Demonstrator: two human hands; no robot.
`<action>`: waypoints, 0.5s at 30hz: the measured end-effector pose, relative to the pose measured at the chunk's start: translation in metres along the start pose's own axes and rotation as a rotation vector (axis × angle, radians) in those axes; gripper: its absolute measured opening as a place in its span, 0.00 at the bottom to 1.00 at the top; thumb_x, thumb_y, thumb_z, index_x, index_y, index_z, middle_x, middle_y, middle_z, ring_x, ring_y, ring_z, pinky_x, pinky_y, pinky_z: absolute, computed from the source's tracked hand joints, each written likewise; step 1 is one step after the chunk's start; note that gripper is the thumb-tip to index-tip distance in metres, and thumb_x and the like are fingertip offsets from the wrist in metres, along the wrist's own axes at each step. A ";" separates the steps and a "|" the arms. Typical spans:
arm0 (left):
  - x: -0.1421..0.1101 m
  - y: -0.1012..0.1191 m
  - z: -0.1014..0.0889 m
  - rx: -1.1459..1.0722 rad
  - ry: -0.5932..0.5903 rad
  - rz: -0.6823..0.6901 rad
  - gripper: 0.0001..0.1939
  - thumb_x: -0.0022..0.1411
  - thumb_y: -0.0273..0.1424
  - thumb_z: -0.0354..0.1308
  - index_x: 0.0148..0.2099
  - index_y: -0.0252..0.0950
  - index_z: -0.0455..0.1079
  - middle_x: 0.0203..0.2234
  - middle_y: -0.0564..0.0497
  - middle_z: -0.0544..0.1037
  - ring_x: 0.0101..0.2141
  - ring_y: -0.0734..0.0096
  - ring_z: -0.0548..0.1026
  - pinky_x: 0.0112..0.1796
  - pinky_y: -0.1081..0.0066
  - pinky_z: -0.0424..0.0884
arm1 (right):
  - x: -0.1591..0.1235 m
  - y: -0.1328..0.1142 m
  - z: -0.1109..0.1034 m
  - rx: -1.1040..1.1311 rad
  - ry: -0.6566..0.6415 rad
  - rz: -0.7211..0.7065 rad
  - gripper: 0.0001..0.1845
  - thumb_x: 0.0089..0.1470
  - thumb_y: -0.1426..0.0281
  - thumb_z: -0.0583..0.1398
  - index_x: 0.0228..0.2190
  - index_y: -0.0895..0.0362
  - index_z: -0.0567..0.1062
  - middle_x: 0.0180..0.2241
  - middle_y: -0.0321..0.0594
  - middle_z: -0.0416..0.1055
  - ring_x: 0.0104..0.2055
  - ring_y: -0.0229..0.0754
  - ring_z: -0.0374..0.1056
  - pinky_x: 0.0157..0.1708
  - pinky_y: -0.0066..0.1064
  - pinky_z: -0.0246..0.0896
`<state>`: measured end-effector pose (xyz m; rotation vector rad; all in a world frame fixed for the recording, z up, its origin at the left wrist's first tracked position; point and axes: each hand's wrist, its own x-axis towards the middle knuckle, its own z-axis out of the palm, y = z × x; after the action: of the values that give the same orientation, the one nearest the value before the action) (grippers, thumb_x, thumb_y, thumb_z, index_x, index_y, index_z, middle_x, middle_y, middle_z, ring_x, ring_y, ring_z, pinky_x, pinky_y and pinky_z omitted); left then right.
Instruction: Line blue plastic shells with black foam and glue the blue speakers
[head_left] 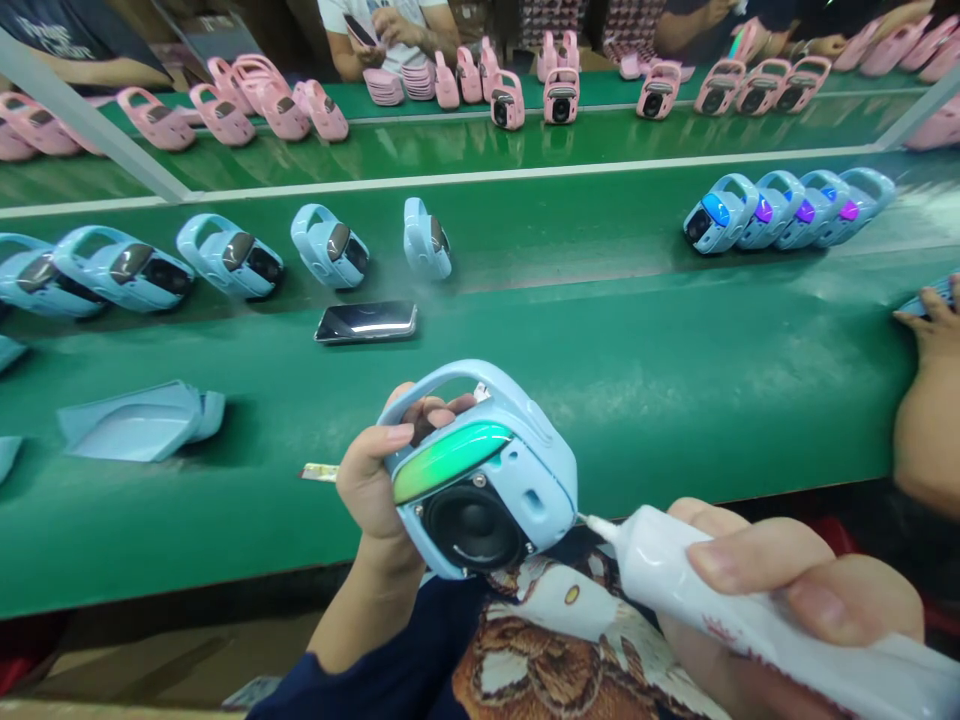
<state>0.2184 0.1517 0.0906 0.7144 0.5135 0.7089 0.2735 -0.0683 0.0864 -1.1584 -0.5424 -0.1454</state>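
My left hand [379, 475] is closed on a light blue portable speaker [551, 470] by its handle side, holding it tilted above my lap. The speaker's curved top strip glows green to yellow, and its round black driver faces me. Wrapped in my right hand [795, 580] is a white glue tube [667, 560] with a narrow nozzle. Its tip meets, or nearly meets, the lower right edge of the speaker housing. Whether any glue is coming out is too small to tell.
Blue speakers [330, 245] stand along the green belt [555, 240], some lit at right [720, 212]. A phone [366, 322] and blue shell pieces [142, 422] lie on the green table. A co-worker's hand [934, 330] is at right. Pink speakers [561, 95] line the far side.
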 end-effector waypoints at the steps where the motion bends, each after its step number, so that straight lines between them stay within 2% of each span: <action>1: -0.001 0.001 0.000 0.002 0.000 -0.002 0.06 0.48 0.28 0.59 0.29 0.36 0.77 0.23 0.50 0.79 0.37 0.56 0.83 0.43 0.61 0.81 | 0.004 0.010 0.005 -0.002 0.003 -0.160 0.06 0.62 0.56 0.61 0.40 0.40 0.75 0.27 0.26 0.75 0.15 0.40 0.47 0.16 0.35 0.55; 3: -0.004 0.002 0.000 0.035 -0.019 0.009 0.04 0.52 0.28 0.59 0.29 0.36 0.76 0.25 0.50 0.80 0.41 0.56 0.82 0.44 0.62 0.81 | 0.007 0.025 0.014 -0.024 0.017 -0.372 0.08 0.66 0.61 0.57 0.44 0.46 0.75 0.27 0.30 0.76 0.13 0.41 0.39 0.13 0.39 0.46; 5: -0.009 0.003 0.001 0.102 -0.067 0.039 0.02 0.54 0.29 0.62 0.30 0.36 0.75 0.28 0.50 0.81 0.44 0.57 0.82 0.43 0.65 0.81 | 0.005 0.028 0.020 -0.035 0.084 -0.438 0.11 0.67 0.63 0.54 0.45 0.49 0.74 0.26 0.31 0.75 0.13 0.40 0.39 0.11 0.39 0.44; 6: -0.011 0.004 0.001 0.138 -0.096 0.055 0.02 0.54 0.29 0.64 0.31 0.37 0.75 0.30 0.50 0.82 0.45 0.57 0.82 0.42 0.67 0.80 | 0.002 0.026 0.021 -0.034 0.118 -0.451 0.11 0.67 0.65 0.52 0.45 0.49 0.74 0.25 0.31 0.74 0.13 0.40 0.41 0.11 0.38 0.47; 8: -0.016 0.002 0.003 0.206 -0.145 0.075 0.04 0.54 0.30 0.68 0.33 0.37 0.76 0.33 0.50 0.84 0.49 0.59 0.80 0.42 0.70 0.80 | -0.004 0.016 0.018 -0.031 0.051 -0.352 0.13 0.68 0.66 0.51 0.47 0.48 0.73 0.24 0.30 0.71 0.13 0.40 0.50 0.14 0.37 0.58; 10: -0.019 -0.001 0.005 0.259 -0.171 0.084 0.06 0.54 0.29 0.70 0.35 0.38 0.76 0.36 0.51 0.85 0.52 0.61 0.79 0.43 0.72 0.79 | -0.007 0.003 0.010 -0.042 -0.186 -0.150 0.16 0.68 0.65 0.49 0.50 0.43 0.73 0.21 0.30 0.69 0.18 0.44 0.64 0.22 0.40 0.68; 12: -0.021 -0.005 0.008 0.290 -0.179 0.099 0.07 0.55 0.29 0.70 0.38 0.38 0.77 0.37 0.52 0.85 0.53 0.62 0.78 0.44 0.74 0.78 | -0.006 -0.008 0.002 -0.052 -0.413 -0.001 0.17 0.68 0.63 0.49 0.52 0.39 0.73 0.21 0.32 0.70 0.24 0.50 0.73 0.28 0.45 0.72; 15: -0.023 -0.008 0.014 0.295 -0.187 0.124 0.08 0.57 0.31 0.71 0.39 0.39 0.77 0.38 0.51 0.85 0.52 0.62 0.79 0.46 0.72 0.78 | -0.002 -0.013 -0.004 -0.041 -0.474 0.024 0.17 0.67 0.63 0.52 0.53 0.39 0.75 0.24 0.33 0.74 0.24 0.49 0.75 0.28 0.44 0.73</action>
<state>0.2155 0.1248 0.0974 1.0851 0.4082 0.6809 0.2681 -0.0770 0.0952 -1.2431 -0.9456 0.1448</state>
